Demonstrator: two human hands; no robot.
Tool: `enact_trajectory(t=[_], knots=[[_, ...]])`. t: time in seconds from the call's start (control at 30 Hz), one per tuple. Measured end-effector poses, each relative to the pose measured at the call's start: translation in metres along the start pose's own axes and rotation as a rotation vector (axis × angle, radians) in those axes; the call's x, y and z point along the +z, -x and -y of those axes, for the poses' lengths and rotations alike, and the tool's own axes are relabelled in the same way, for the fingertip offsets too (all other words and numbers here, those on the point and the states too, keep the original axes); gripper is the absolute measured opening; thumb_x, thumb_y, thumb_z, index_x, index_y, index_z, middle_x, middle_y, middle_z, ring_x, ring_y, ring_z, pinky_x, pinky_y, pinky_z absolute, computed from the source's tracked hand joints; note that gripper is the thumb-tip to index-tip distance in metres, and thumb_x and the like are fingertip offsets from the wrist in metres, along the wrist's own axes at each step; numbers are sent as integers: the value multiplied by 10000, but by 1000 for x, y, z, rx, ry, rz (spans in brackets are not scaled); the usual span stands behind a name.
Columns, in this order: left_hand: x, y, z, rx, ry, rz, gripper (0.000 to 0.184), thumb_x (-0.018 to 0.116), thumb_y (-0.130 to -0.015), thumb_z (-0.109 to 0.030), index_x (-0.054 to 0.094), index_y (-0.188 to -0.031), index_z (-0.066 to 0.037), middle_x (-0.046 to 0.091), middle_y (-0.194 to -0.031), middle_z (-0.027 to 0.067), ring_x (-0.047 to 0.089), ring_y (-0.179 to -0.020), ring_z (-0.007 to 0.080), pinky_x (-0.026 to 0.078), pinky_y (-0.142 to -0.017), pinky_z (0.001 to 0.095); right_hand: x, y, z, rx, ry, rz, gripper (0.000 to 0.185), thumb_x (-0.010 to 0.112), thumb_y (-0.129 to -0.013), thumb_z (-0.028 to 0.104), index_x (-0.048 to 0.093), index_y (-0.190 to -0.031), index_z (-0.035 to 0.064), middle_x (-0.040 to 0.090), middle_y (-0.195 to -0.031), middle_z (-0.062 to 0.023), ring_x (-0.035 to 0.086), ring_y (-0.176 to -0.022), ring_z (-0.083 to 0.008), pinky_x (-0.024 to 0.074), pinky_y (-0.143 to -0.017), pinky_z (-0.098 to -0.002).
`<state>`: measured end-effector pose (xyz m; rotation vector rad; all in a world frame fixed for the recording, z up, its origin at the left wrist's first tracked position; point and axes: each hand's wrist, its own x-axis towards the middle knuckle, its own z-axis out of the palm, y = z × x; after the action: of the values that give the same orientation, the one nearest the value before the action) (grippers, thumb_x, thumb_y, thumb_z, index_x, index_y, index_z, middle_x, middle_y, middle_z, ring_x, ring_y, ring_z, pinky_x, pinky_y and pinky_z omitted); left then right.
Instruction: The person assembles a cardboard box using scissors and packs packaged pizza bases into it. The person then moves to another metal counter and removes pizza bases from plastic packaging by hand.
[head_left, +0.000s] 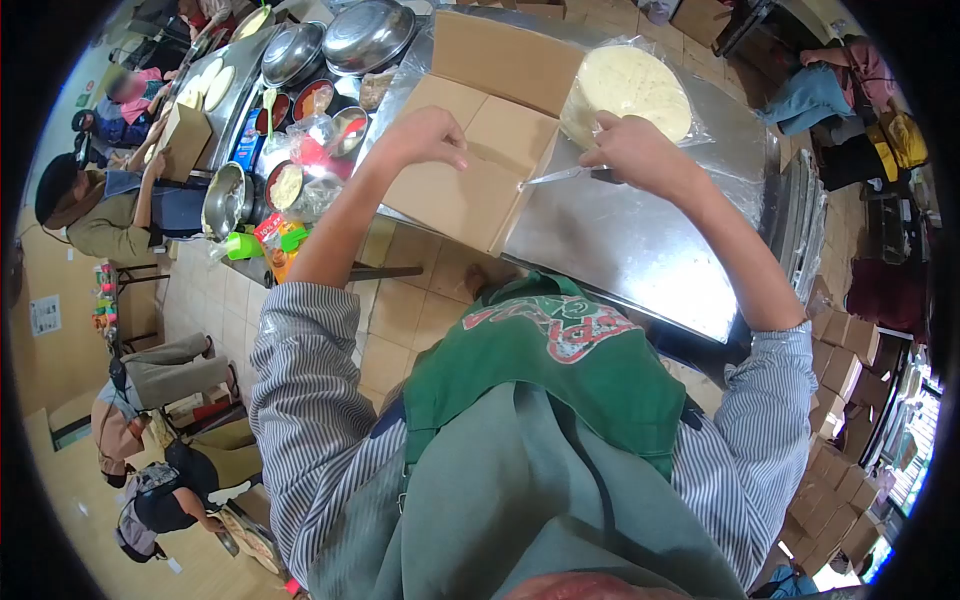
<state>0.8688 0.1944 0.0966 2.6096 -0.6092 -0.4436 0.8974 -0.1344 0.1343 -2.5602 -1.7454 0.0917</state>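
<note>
An open cardboard box [480,165] lies on the metal table, its lid raised at the far side. My left hand [425,138] hangs over the left part of the box, fingers bent and apart from the thumb, with nothing visible between them. At the box's right edge, my right hand [640,155] grips a thin shiny blade-like tool [555,176] with a dark part near the fingers; its tip touches or hovers by the cardboard. Just beyond my right hand is a round pale flatbread or dough base [635,90] on clear plastic.
Metal bowls [370,35], red containers of food [313,100] and a green-lidded item [243,245] crowd the table's left part. A person [110,200] holds a cardboard box [184,142] at far left. Stacked cartons [840,370] stand at right.
</note>
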Motion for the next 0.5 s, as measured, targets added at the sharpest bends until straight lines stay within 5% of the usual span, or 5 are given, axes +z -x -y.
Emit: enact_trajectory(t=[0.3,0.5], knots=[[5,6,-3,-25,-15,-52,325,777,-607,-276,696,-797,-26,656,-745,145,623,-749,313,467,-689,377,0,49,-6,226,-103,-77,495,738,-572,70,650,-1046,180,560,-791,-26,499,-846,-226,462,-736,-348],[-2,5,-14,-51,-60,-13,358,760,-649,-292,695,-857,-7,671,-823,151,634,-798,307,485,-725,363,6,10,-13,104,-16,10,466,751,-581,108,677,-1025,229,579,-837,3,499,-932,-196,449,-781,-340]])
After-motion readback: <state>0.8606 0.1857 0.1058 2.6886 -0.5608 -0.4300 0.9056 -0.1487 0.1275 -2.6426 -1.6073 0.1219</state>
